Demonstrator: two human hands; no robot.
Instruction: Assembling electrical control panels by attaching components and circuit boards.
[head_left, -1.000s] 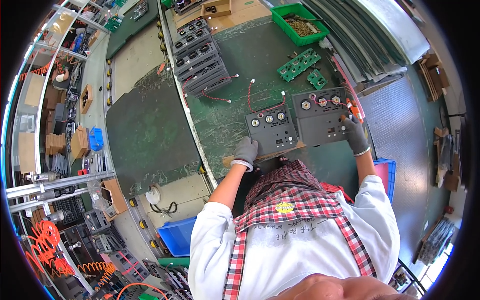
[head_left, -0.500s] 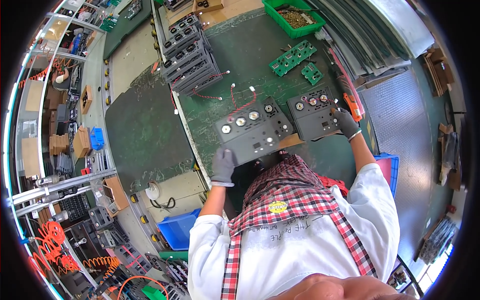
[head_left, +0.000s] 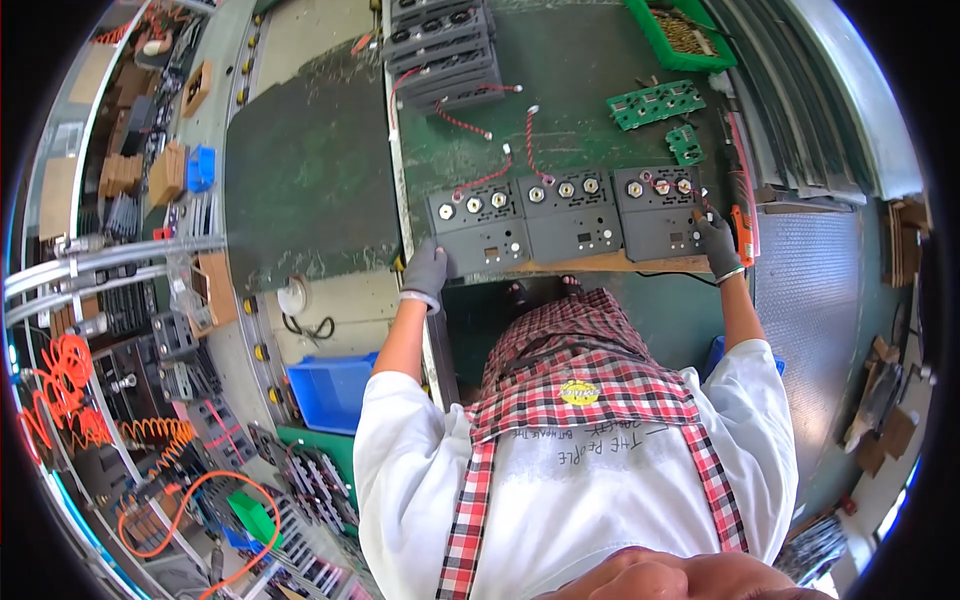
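Gripping the ends of a row of three grey panels (head_left: 565, 217) on the desk (head_left: 560, 90), left hand (head_left: 427, 272) closed on the near-left corner, right hand (head_left: 717, 240) on the right edge, the person seems to be aligning them, which calls for even inward pressure.

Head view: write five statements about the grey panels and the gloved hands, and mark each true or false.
1. Three grey panels lie side by side in a row at the bench's near edge. True.
2. The left hand wears no glove. False: it wears a grey glove and rests at the left panel's corner.
3. The right hand is at the right end of the row. True.
4. The green bin sits between the two hands. False: it stands at the far right of the bench.
5. Red twisted wires run from the panels. True.
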